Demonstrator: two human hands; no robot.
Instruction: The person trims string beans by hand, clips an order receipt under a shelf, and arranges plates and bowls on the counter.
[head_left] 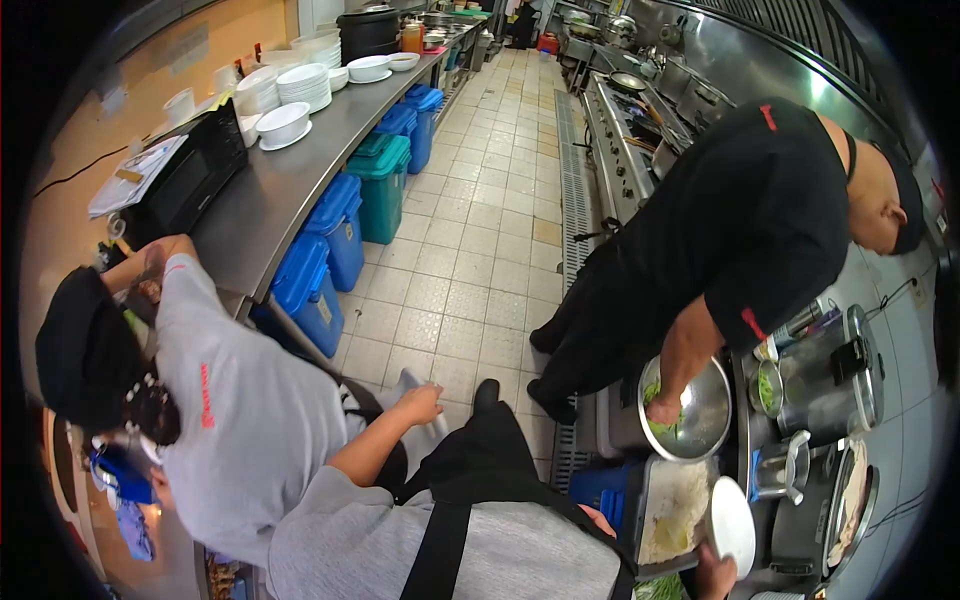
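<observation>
My left hand [422, 404] reaches forward low over the tiled floor, its fingers curled closed. A pale grey blurred shape [408, 381] shows beside it; I cannot tell whether the hand holds it. At the right edge of my black apron [470, 468], a patch of skin [600, 519] shows that may be my right hand; its fingers are hidden. A hand [716, 577] entering from the bottom edge grips a white dish [732, 528], tilted beside a metal tray [643, 571] of pale, crumbly food. I cannot tell whose hand that is.
A co-worker in black [740, 200] bends over a steel bowl [712, 420] with greens. Another in a grey shirt [250, 400] stands close on my left. Lidded bins [345, 235] line the left counter [300, 160], which bears stacked white dishes [303, 88]. Stoves [620, 150] stand right.
</observation>
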